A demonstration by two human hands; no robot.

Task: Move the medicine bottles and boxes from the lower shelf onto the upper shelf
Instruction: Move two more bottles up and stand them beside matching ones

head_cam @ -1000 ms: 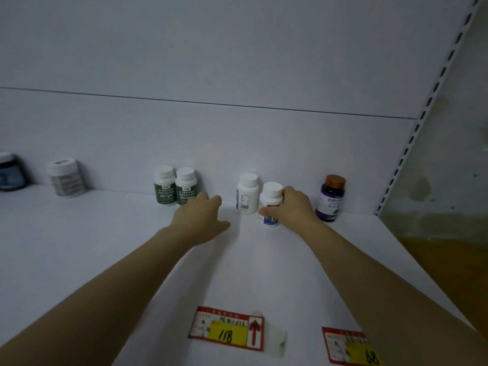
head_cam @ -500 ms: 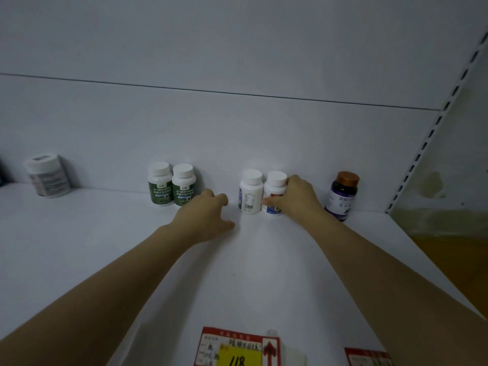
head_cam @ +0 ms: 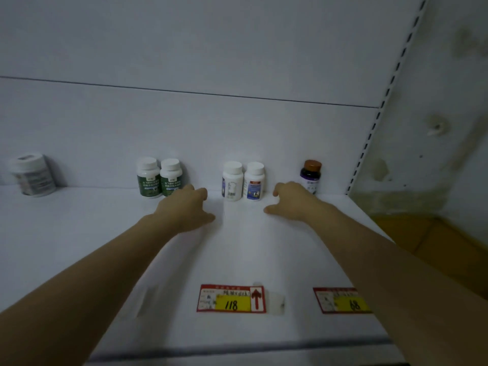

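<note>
Along the back of a white shelf (head_cam: 237,247) stand two green-labelled bottles (head_cam: 159,178), two white bottles (head_cam: 243,180), a dark purple bottle with a brown cap (head_cam: 311,175) and a white jar (head_cam: 33,174) at far left. My left hand (head_cam: 186,210) hovers in front of the green bottles, fingers loosely curved, holding nothing. My right hand (head_cam: 293,200) is just right of the white pair and in front of the purple bottle, fingers relaxed, touching no bottle that I can see.
Two red-and-yellow price tags marked 118 (head_cam: 231,298) and 68 (head_cam: 342,299) lie near the shelf's front edge. A slotted upright (head_cam: 380,107) bounds the shelf on the right, with a stained wall (head_cam: 435,128) beyond.
My right hand pushed the right-hand white bottle back beside the other, let go of it and drew away to the right. My left hand has barely moved.
</note>
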